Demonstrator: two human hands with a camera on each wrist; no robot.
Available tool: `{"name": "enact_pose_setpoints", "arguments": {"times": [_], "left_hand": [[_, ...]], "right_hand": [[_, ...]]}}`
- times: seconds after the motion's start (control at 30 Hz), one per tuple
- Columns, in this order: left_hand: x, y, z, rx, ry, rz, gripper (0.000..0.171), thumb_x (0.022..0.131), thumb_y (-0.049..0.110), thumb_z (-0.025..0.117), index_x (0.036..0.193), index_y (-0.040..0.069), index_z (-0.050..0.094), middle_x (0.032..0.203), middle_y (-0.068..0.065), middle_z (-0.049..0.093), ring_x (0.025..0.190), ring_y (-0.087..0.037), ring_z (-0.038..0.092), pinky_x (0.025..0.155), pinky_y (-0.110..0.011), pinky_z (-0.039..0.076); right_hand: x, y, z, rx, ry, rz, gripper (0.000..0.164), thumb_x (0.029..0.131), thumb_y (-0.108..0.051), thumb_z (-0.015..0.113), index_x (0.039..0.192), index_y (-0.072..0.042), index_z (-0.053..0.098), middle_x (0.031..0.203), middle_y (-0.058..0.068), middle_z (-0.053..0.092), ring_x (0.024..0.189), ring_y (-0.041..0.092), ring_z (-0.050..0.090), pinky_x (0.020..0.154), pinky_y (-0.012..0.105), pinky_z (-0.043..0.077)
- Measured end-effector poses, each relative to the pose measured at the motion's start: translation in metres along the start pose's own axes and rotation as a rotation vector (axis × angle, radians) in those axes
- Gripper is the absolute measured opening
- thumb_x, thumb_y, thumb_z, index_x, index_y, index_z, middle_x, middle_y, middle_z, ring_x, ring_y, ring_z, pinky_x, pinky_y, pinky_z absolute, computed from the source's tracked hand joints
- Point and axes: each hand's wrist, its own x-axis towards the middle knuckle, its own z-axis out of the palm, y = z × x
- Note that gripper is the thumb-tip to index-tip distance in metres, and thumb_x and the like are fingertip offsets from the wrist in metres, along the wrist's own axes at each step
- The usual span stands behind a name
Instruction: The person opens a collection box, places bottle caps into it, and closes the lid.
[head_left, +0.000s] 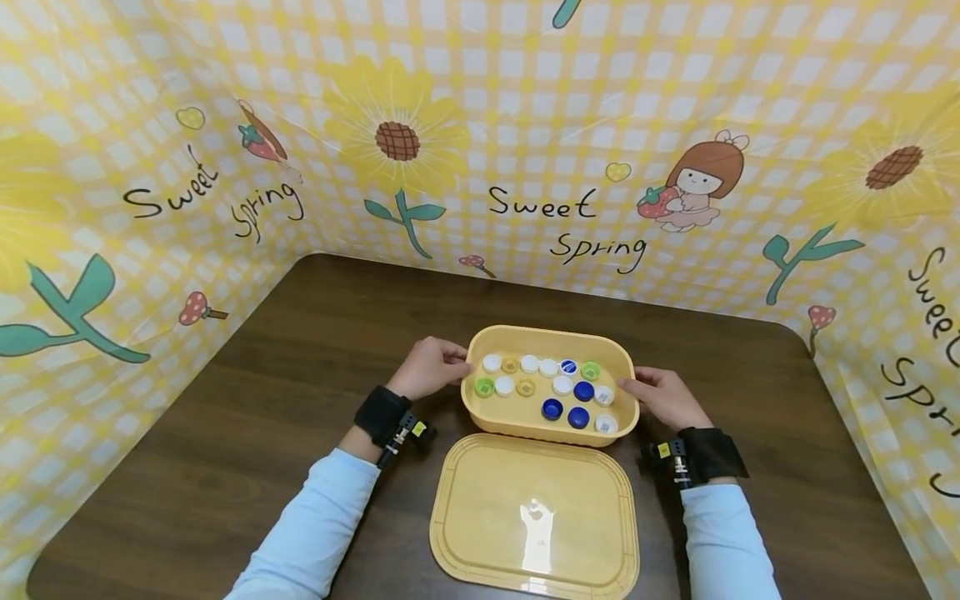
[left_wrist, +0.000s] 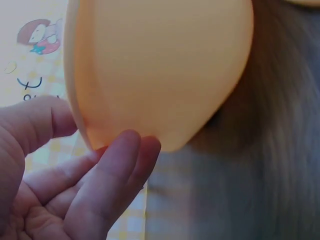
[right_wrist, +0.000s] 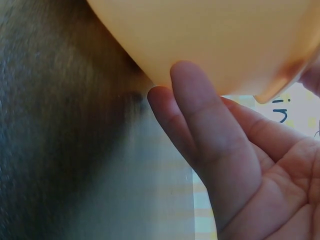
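Note:
A yellow plastic box [head_left: 504,413] stands between the two hands in the head view. Inside it lie several bottle caps: white [head_left: 529,363], blue [head_left: 578,417], green [head_left: 591,371] and yellow [head_left: 526,387]. The left hand [head_left: 433,368] grips the box's left end, thumb at the rim and fingers against the outer wall [left_wrist: 165,65]. At the opposite end the right hand [head_left: 666,397] holds it likewise, with fingers on the outside wall [right_wrist: 235,40]. Whether the box touches the table is unclear.
A yellow lid [head_left: 487,508] lies flat on the dark wooden table [head_left: 247,433], just in front of the box on the near side. Yellow checked cloth [head_left: 517,150] printed with flowers hangs along the table's back and sides.

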Motion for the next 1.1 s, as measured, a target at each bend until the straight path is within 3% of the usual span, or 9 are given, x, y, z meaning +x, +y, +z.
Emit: {"name": "enact_pose_setpoints", "arguments": {"times": [0.2, 0.5, 0.73, 0.87, 1.0, 1.1], "left_hand": [[-0.001, 0.001, 0.01, -0.019, 0.063, -0.043, 0.028, 0.09, 0.008, 0.068, 0.114, -0.007, 0.068, 0.094, -0.013, 0.071, 0.081, -0.02, 0.07, 0.07, -0.031, 0.058], [-0.002, -0.002, 0.018, -0.054, 0.068, -0.069, 0.029, 0.091, 0.007, 0.067, 0.116, -0.007, 0.067, 0.096, -0.014, 0.071, 0.085, -0.024, 0.07, 0.07, -0.03, 0.058], [-0.003, -0.004, 0.018, -0.061, 0.09, -0.065, 0.029, 0.091, 0.009, 0.067, 0.116, -0.007, 0.067, 0.098, -0.016, 0.07, 0.086, -0.024, 0.069, 0.07, -0.03, 0.058], [-0.004, -0.005, 0.013, -0.055, 0.097, -0.048, 0.032, 0.093, 0.014, 0.067, 0.118, -0.006, 0.066, 0.103, -0.017, 0.07, 0.088, -0.024, 0.07, 0.072, -0.03, 0.058], [-0.01, 0.0, -0.001, 0.039, 0.15, 0.01, 0.039, 0.094, 0.023, 0.067, 0.121, -0.005, 0.065, 0.109, -0.017, 0.069, 0.092, -0.024, 0.068, 0.076, -0.034, 0.057], [-0.017, 0.005, -0.013, 0.121, 0.195, 0.059, 0.04, 0.094, 0.025, 0.067, 0.122, -0.003, 0.065, 0.112, -0.016, 0.068, 0.095, -0.026, 0.066, 0.079, -0.038, 0.056]], "right_hand": [[-0.003, 0.004, -0.004, -0.027, 0.01, -0.022, 0.053, 0.099, -0.026, 0.056, 0.135, 0.012, 0.048, 0.122, 0.028, 0.059, 0.103, 0.03, 0.062, 0.08, 0.033, 0.056], [-0.008, 0.009, -0.003, -0.003, 0.008, 0.015, 0.054, 0.1, -0.026, 0.056, 0.136, 0.012, 0.046, 0.124, 0.029, 0.057, 0.106, 0.032, 0.061, 0.082, 0.035, 0.055], [-0.008, 0.005, -0.001, -0.015, 0.011, -0.008, 0.053, 0.101, -0.027, 0.054, 0.136, 0.012, 0.047, 0.123, 0.029, 0.058, 0.105, 0.032, 0.061, 0.081, 0.035, 0.055], [-0.011, 0.0, -0.003, -0.001, 0.013, -0.01, 0.062, 0.101, -0.036, 0.053, 0.139, 0.011, 0.043, 0.128, 0.03, 0.055, 0.109, 0.035, 0.06, 0.083, 0.036, 0.055], [-0.022, -0.012, -0.014, 0.029, 0.041, -0.058, 0.07, 0.1, -0.041, 0.051, 0.142, 0.013, 0.036, 0.133, 0.034, 0.048, 0.113, 0.041, 0.057, 0.086, 0.04, 0.054], [-0.037, -0.024, -0.027, -0.028, 0.08, -0.096, 0.071, 0.1, -0.043, 0.051, 0.143, 0.011, 0.037, 0.134, 0.033, 0.048, 0.11, 0.042, 0.059, 0.086, 0.044, 0.053]]}}
